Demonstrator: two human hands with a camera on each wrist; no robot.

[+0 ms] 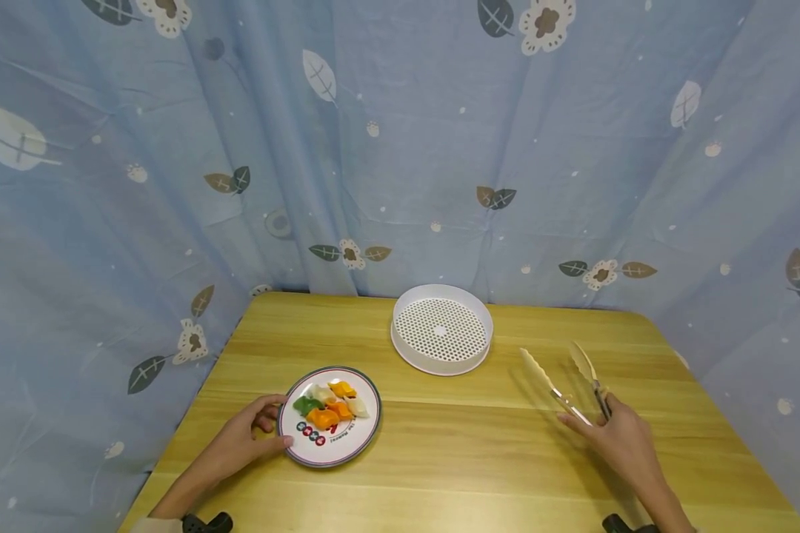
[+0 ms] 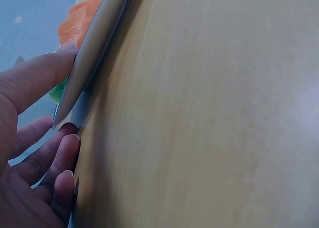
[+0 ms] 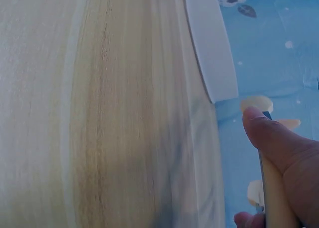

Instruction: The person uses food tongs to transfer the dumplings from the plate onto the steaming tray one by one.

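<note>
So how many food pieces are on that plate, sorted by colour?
Orange pieces: 3
White pieces: 2
Green piece: 1
Total: 6, all on the plate, whose edge the left hand holds. Pieces overlap, so the count is approximate.

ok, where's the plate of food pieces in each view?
Head: plate lower left of centre, left hand gripping its near-left rim.
Left wrist: plate edge-on at upper left, thumb on its rim.
Right wrist: not in it.
Shared landmark: the wooden table.
</note>
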